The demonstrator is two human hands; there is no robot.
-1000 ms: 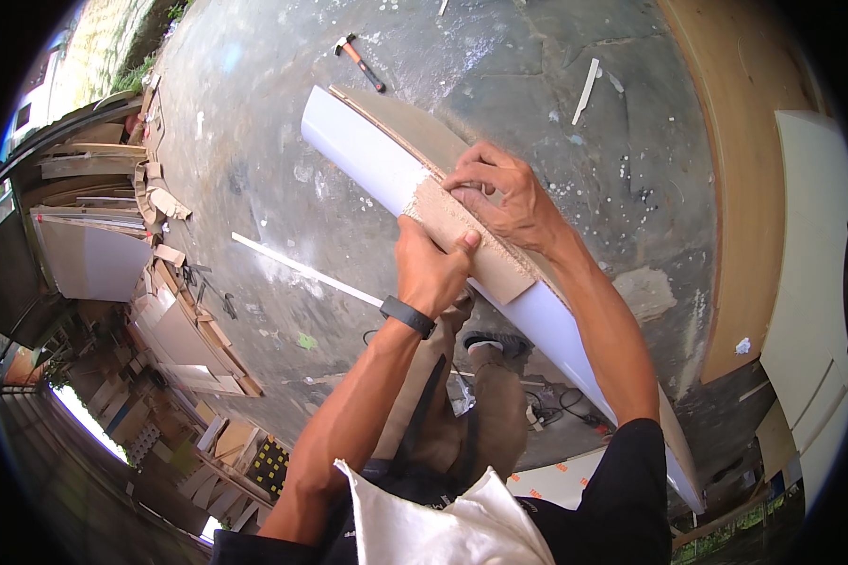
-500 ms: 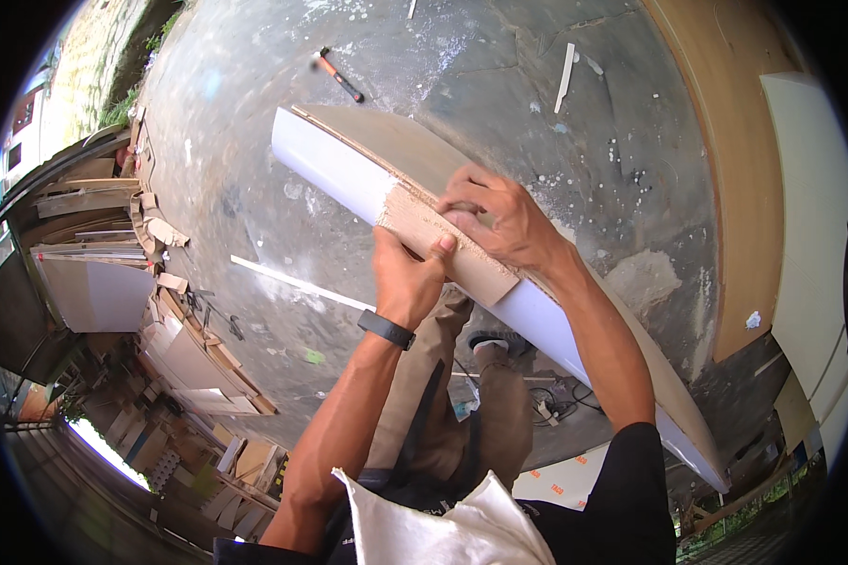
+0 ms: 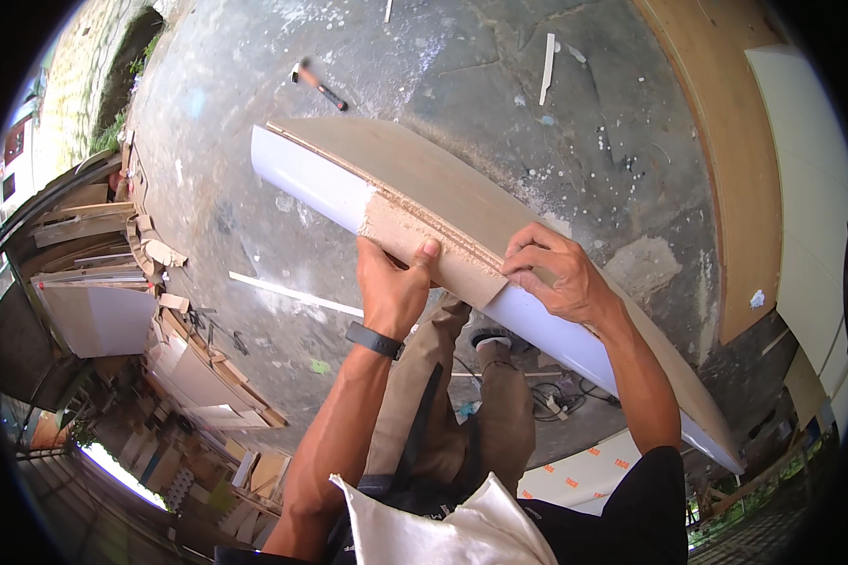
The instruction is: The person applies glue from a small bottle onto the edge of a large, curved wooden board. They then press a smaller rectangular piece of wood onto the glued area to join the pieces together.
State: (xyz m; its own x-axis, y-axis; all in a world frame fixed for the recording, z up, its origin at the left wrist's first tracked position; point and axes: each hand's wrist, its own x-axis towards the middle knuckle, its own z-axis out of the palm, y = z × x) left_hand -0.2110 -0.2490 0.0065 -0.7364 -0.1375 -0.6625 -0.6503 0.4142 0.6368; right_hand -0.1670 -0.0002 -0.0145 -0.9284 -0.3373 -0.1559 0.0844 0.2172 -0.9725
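Note:
A long panel (image 3: 546,325) lies slantwise in front of me, its near side glossy white and its broad far side (image 3: 424,165) brownish grey. Across the middle of the white side runs a rough tan section (image 3: 405,231), ragged at its left end. My left hand (image 3: 396,287) grips the panel there, thumb on the tan surface and the other fingers tucked beneath. My right hand (image 3: 556,273) is closed, its fingertips pinched at the panel's upper edge by the right end of the tan section. Whatever those fingers may hold is hidden.
A hammer (image 3: 320,85) rests on the grey concrete floor beyond the panel. White strips (image 3: 547,68) (image 3: 297,294) lie about. Cables (image 3: 556,400) are on the floor near my feet. Stacked boards (image 3: 99,311) stand at left; large sheets (image 3: 740,188) lie at right.
My right hand has slid rightward and nearer along the panel's upper edge, from the middle of the tan section to its right end. The left hand keeps its grip on the panel.

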